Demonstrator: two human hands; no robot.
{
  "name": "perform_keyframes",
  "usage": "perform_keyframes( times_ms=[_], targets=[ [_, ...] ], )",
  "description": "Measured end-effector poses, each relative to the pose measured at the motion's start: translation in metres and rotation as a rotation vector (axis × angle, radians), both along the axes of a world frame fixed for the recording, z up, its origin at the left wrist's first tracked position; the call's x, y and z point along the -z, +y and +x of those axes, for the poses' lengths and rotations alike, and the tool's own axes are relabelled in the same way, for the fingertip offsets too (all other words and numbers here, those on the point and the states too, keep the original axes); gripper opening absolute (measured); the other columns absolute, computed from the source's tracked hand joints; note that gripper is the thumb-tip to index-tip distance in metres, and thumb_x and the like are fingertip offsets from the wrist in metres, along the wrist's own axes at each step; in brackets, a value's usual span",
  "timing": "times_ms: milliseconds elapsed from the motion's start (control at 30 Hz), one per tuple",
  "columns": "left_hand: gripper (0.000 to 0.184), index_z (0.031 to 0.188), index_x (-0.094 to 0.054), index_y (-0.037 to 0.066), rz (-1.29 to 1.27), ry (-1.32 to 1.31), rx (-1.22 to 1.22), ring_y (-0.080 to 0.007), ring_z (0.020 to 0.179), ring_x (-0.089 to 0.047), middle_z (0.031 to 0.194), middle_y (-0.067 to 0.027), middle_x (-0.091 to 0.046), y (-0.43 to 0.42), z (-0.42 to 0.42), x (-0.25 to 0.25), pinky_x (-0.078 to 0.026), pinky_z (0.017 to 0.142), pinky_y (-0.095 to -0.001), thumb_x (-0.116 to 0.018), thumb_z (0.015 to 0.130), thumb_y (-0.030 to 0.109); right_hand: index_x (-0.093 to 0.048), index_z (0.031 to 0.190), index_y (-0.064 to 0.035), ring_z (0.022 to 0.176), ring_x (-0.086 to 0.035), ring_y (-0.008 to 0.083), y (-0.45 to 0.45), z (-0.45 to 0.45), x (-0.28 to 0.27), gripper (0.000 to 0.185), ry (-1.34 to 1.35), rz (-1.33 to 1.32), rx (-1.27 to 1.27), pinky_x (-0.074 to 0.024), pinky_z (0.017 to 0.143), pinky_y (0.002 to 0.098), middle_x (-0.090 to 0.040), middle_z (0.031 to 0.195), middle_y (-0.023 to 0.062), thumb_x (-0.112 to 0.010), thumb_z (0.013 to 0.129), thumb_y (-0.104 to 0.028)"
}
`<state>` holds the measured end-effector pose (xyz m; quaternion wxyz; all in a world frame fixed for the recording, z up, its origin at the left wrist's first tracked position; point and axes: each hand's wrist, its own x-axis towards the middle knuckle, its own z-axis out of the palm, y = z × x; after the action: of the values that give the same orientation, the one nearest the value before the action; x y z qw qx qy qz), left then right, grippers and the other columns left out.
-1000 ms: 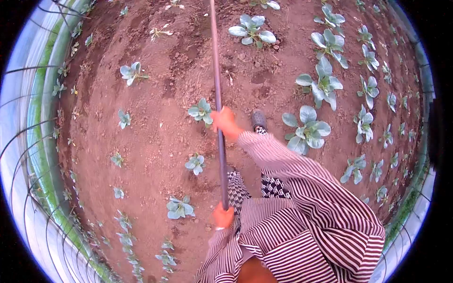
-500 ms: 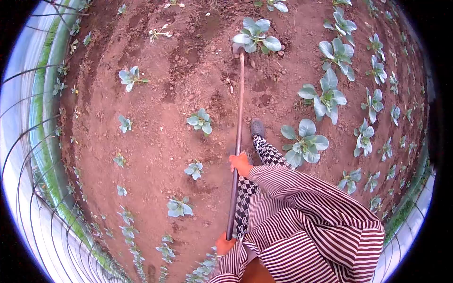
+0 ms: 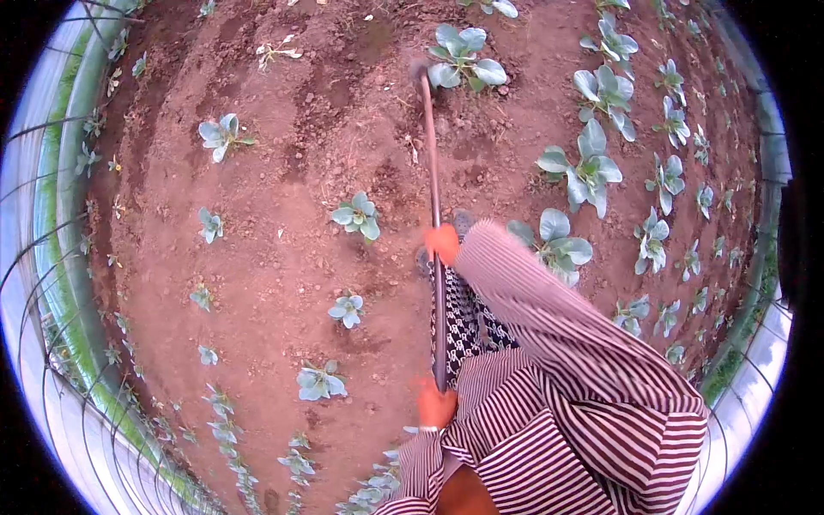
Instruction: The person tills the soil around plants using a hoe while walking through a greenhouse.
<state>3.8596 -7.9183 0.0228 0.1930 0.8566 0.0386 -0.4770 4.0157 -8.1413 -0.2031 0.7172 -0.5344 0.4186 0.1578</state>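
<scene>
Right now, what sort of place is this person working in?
Probably a vegetable plot, perhaps inside a greenhouse or tunnel: leafy plants stand in rough rows in bare brown soil, and pale sheeting crossed by dark curved lines shows along the picture's left edge.

The pole (image 3: 433,184) runs forward from the left hand (image 3: 436,405) through the right hand (image 3: 444,245), its far end just left of a leafy plant (image 3: 464,58). Seedlings (image 3: 347,310) stand in soil (image 3: 266,343) on its left, plant rows (image 3: 587,172) on its right.
</scene>
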Motion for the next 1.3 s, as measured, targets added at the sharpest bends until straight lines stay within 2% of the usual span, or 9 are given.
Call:
perform_keyframes(
  times_ms=[67, 133, 200, 233, 433, 633, 867, 1067, 1300],
  targets=[
    [0.032, 0.093, -0.055, 0.002, -0.010, 0.089, -0.079, -0.0397, 0.076, -0.057, 0.078, -0.0216, -0.059, 0.035, -0.020, -0.012, -0.045, 0.065, -0.0451, -0.060, 0.067, 0.020, -0.050, 0.059, -0.0036, 0.042, -0.052, 0.0199, 0.033, -0.046, 0.001, 0.023, -0.209, -0.149, -0.205, -0.0425, 0.038, 0.0343, -0.047, 0.048, 0.0068, -0.047, 0.079, -0.014],
    [0.032, 0.092, -0.054, 0.003, 0.040, 0.108, -0.119, -0.0390, 0.074, -0.057, 0.076, -0.0208, -0.059, 0.056, -0.030, -0.040, -0.045, 0.063, -0.0448, -0.061, 0.067, 0.022, -0.048, 0.062, -0.0027, 0.039, -0.048, 0.0203, 0.070, -0.060, -0.009, 0.018, 0.326, 0.102, 0.283, -0.0383, 0.031, 0.0374, -0.046, 0.051, 0.0074, -0.057, 0.075, -0.011],
    [0.032, 0.091, -0.054, 0.004, 0.097, 0.128, -0.127, -0.0385, 0.073, -0.058, 0.075, -0.0204, -0.059, 0.081, -0.045, -0.058, -0.045, 0.063, -0.0446, -0.061, 0.067, 0.023, -0.045, 0.067, -0.0020, 0.038, -0.045, 0.0175, 0.090, -0.094, -0.009, 0.015, 0.073, 0.420, 0.498, -0.0359, 0.028, 0.0331, -0.047, 0.052, 0.0072, -0.059, 0.071, -0.003],
    [0.032, 0.091, -0.054, 0.004, 0.121, 0.130, -0.132, -0.0383, 0.073, -0.058, 0.075, -0.0201, -0.059, 0.088, -0.048, -0.062, -0.045, 0.062, -0.0445, -0.062, 0.066, 0.023, -0.046, 0.061, -0.0033, 0.036, -0.044, 0.0168, 0.083, -0.066, -0.059, 0.017, 0.370, 0.283, 0.433, -0.0355, 0.028, 0.0312, -0.046, 0.051, 0.0053, -0.058, 0.072, -0.003],
    [0.032, 0.088, -0.054, 0.005, 0.179, 0.006, -0.061, -0.0370, 0.070, -0.058, 0.071, -0.0188, -0.060, 0.071, -0.032, -0.013, -0.046, 0.060, -0.0440, -0.063, 0.066, 0.026, -0.043, 0.062, -0.0052, 0.033, -0.040, 0.0144, 0.034, 0.004, -0.079, 0.016, 0.110, 0.425, 0.447, -0.0343, 0.030, 0.0301, -0.041, 0.046, 0.0033, -0.055, 0.071, -0.007],
    [0.028, 0.087, -0.055, 0.004, -0.032, -0.176, -0.141, -0.0356, 0.070, -0.059, 0.073, -0.0196, -0.060, -0.082, 0.082, 0.032, -0.045, 0.061, -0.0423, -0.059, 0.066, 0.022, -0.044, 0.070, -0.0028, 0.033, -0.043, 0.0148, -0.115, 0.137, -0.123, 0.014, -0.190, 0.053, 0.376, -0.0365, 0.030, 0.0308, -0.042, 0.045, 0.0033, -0.056, 0.072, -0.011],
    [0.023, 0.083, -0.054, 0.002, -0.210, 0.021, -0.322, -0.0269, 0.063, -0.057, 0.069, -0.0157, -0.057, -0.297, 0.145, 0.084, -0.044, 0.058, -0.0365, -0.059, 0.067, 0.017, -0.052, 0.056, 0.0010, 0.037, -0.053, 0.0196, -0.337, 0.226, -0.046, 0.024, -0.048, -0.308, 0.143, -0.0418, 0.037, 0.0335, -0.053, 0.045, 0.0094, -0.055, 0.070, -0.018],
    [0.025, 0.085, -0.057, 0.003, 0.026, 0.084, -0.064, -0.0317, 0.066, -0.059, 0.070, -0.0185, -0.059, -0.333, 0.119, -0.019, -0.045, 0.060, -0.0371, -0.057, 0.068, 0.020, -0.056, 0.067, 0.0066, 0.043, -0.057, 0.0229, -0.312, 0.114, 0.022, 0.021, 0.355, -0.386, 0.038, -0.0464, 0.040, 0.0347, -0.057, 0.054, 0.0155, -0.058, 0.069, -0.014],
    [0.031, 0.089, -0.059, 0.007, 0.143, 0.127, -0.177, -0.0309, 0.071, -0.059, 0.076, -0.0163, -0.060, -0.285, 0.095, -0.060, -0.046, 0.065, -0.0376, -0.063, 0.064, 0.026, -0.041, 0.059, -0.0021, 0.035, -0.045, 0.0169, -0.276, 0.093, -0.055, 0.020, 0.291, 0.270, 0.384, -0.0364, 0.028, 0.0325, -0.044, 0.047, 0.0072, -0.057, 0.071, -0.009]
  ],
)
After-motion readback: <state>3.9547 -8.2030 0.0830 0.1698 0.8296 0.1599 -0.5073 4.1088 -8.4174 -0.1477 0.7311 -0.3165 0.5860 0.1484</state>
